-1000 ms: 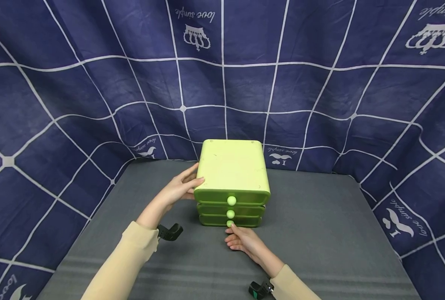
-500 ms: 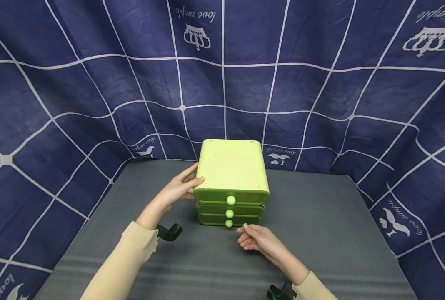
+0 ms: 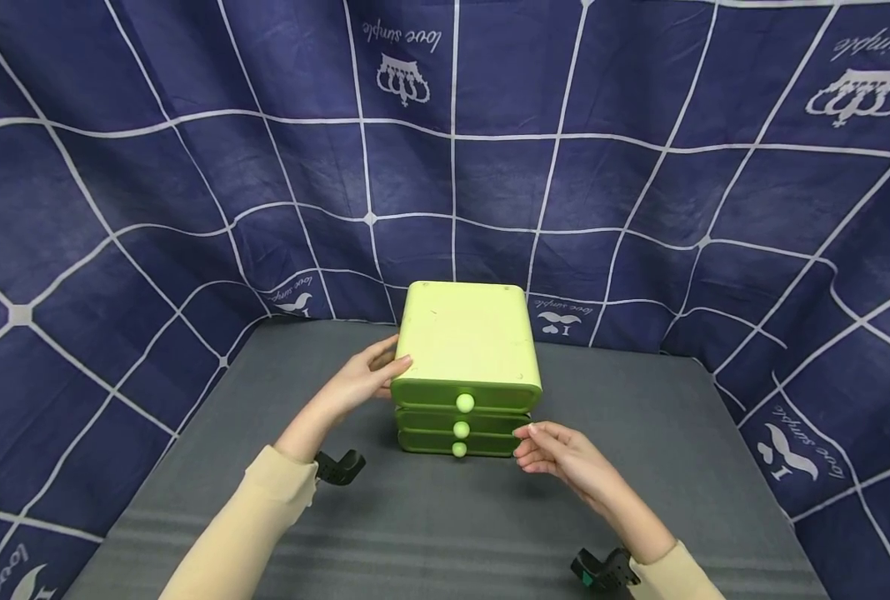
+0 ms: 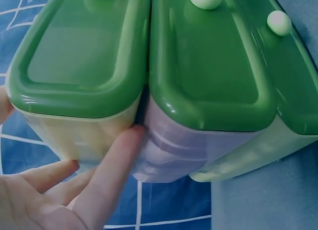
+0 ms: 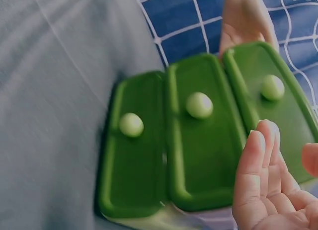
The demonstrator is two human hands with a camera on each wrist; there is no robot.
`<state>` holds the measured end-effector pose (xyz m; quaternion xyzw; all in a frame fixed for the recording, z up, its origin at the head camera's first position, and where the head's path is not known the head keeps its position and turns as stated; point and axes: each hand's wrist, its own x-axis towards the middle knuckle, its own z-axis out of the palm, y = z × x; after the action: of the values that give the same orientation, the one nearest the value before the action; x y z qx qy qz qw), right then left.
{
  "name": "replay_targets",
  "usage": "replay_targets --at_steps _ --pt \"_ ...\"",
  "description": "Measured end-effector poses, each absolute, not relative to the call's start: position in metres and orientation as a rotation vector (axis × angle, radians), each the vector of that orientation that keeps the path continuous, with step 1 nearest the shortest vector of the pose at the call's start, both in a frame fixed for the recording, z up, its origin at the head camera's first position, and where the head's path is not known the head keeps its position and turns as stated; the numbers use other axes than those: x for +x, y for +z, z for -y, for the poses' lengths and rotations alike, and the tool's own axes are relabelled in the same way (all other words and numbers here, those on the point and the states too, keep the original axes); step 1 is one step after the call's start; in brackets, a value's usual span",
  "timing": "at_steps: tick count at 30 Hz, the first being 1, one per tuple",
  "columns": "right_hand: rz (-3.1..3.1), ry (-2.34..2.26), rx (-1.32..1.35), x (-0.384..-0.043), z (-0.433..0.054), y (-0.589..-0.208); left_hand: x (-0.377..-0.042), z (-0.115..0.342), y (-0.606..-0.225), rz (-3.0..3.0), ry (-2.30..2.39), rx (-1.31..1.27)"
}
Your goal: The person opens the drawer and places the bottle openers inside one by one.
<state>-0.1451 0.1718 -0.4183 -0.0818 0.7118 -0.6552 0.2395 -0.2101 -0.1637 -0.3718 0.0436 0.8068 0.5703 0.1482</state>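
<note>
A small three-tier drawer cabinet (image 3: pixel 467 329) stands at the middle of the table, with a pale yellow-green top and dark green drawer fronts. Each front has a round light green knob (image 3: pixel 464 403). All three drawers look pushed in. My left hand (image 3: pixel 355 379) rests against the cabinet's left side, thumb at its top edge. In the left wrist view, its fairly straight fingers (image 4: pixel 112 175) touch the side of the upper tiers. My right hand (image 3: pixel 565 458) hovers in front of the cabinet's lower right corner, fingers loosely bent and holding nothing.
A grey cloth (image 3: pixel 640 500) covers the table. Behind and at both sides hangs a dark blue curtain (image 3: pixel 505 183) with white grid lines. The cabinet stands near the back edge. Black camera mounts (image 3: pixel 602 569) sit at both wrists.
My right hand has let go of the bottom drawer's knob and moved right and slightly up, away from it. The left hand stays against the cabinet's side.
</note>
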Motion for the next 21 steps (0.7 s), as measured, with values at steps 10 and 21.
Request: replay_targets --at_steps 10,21 --pt "-2.147 -1.794 -0.169 -0.164 -0.205 -0.376 -0.207 0.176 -0.348 -2.619 1.502 0.142" --pt "-2.566 -1.752 -0.199 -0.203 -0.217 -0.343 -0.220 0.187 -0.321 -2.979 1.440 0.195"
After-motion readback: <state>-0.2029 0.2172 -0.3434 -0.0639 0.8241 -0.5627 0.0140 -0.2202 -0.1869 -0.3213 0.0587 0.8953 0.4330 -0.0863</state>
